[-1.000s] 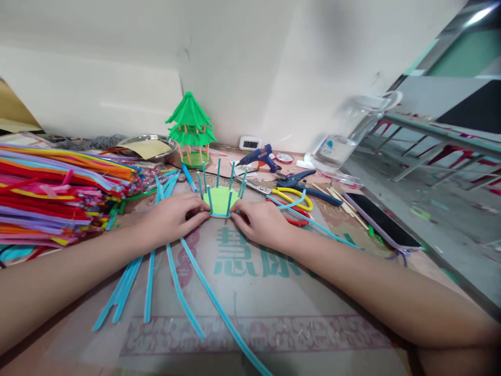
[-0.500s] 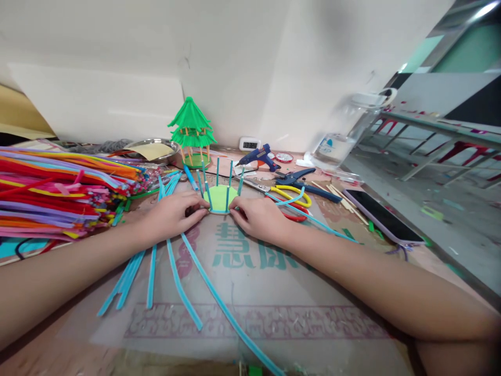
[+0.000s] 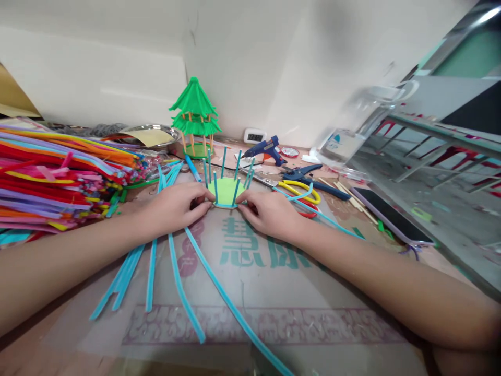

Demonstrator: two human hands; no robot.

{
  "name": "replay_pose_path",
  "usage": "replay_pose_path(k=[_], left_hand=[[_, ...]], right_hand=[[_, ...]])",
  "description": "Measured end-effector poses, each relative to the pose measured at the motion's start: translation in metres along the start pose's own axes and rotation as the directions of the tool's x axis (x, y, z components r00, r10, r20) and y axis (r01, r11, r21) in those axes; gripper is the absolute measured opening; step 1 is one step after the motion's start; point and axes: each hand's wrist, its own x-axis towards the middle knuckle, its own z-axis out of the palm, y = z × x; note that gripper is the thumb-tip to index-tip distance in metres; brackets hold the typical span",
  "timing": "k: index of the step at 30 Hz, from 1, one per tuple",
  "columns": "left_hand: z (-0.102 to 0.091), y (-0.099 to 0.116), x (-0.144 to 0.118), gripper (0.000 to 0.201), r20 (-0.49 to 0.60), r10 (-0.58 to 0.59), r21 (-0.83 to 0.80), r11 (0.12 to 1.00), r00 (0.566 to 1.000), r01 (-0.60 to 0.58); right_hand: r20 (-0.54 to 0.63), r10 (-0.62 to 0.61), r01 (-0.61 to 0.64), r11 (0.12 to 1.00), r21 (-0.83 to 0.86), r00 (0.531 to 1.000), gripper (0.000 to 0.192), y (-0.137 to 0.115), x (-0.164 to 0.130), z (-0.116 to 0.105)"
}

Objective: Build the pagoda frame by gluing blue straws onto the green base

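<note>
A small round base with a light green top (image 3: 225,188) stands on the table between my hands. Several blue posts (image 3: 216,191) rise upright around its edge, and a light blue strip runs along the near rim. My left hand (image 3: 182,207) pinches the rim at its left side, thumb and fingers together. On the right side, my right hand (image 3: 270,213) grips the same rim with bent fingers. Loose light blue pipe cleaners (image 3: 230,300) lie under and in front of my left wrist. The fingertips partly hide the base's sides.
Behind stand a green-roofed model pavilion (image 3: 194,112), a glue gun (image 3: 268,150) and a small clock (image 3: 254,136). Colourful pipe cleaners (image 3: 58,183) are heaped at left. Yellow-handled scissors (image 3: 301,191), blue pliers (image 3: 305,171), a phone (image 3: 391,215) and a clear plastic jug (image 3: 348,138) are at right.
The camera view has shifted slightly. The base has turned a little between my hands, so its posts show at different places. Both hands stay at its rim.
</note>
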Motion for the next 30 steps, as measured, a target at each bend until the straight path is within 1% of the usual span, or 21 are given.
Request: replay_pose_path(k=[3, 7, 12, 18, 21, 24, 30], left_hand=[[0.0000, -0.0002, 0.0002, 0.029, 0.000, 0.008, -0.003, 1.000, 1.000, -0.008], [0.0015, -0.0014, 0.0006, 0.028, -0.022, 0.012, -0.002, 1.000, 1.000, -0.012], [0.0017, -0.0004, 0.0017, 0.027, -0.022, 0.016, -0.020, 1.000, 1.000, -0.017], [0.0019, -0.0009, 0.0043, 0.028, -0.038, 0.028, -0.023, 0.999, 0.999, -0.028], [0.0028, -0.0032, 0.0046, 0.028, -0.038, 0.030, -0.035, 0.999, 0.999, -0.032], [0.0029, -0.0046, 0.0042, 0.028, -0.031, 0.044, -0.046, 0.998, 0.999, -0.046], [0.0016, -0.0039, 0.0042, 0.027, -0.012, 0.055, -0.054, 0.997, 0.998, -0.055]], right_hand=[[-0.016, -0.006, 0.006, 1.000, 0.029, 1.000, 0.023, 0.0012, 0.0010, 0.0010], [-0.033, 0.025, -0.024, 0.999, 0.044, 0.999, 0.020, 0.0026, 0.0034, 0.0032], [-0.045, 0.046, -0.043, 0.998, 0.052, 0.998, 0.018, 0.0030, 0.0053, 0.0056], [-0.034, 0.037, -0.035, 0.999, 0.039, 0.999, 0.019, 0.0031, 0.0050, 0.0057], [-0.014, 0.030, -0.029, 0.998, 0.058, 0.999, 0.019, 0.0001, 0.0028, 0.0029], [0.001, 0.029, -0.029, 0.997, 0.066, 1.000, 0.019, -0.0033, -0.0001, 0.0001], [0.012, 0.033, -0.034, 0.999, 0.026, 0.999, 0.021, -0.0052, -0.0018, 0.0001]])
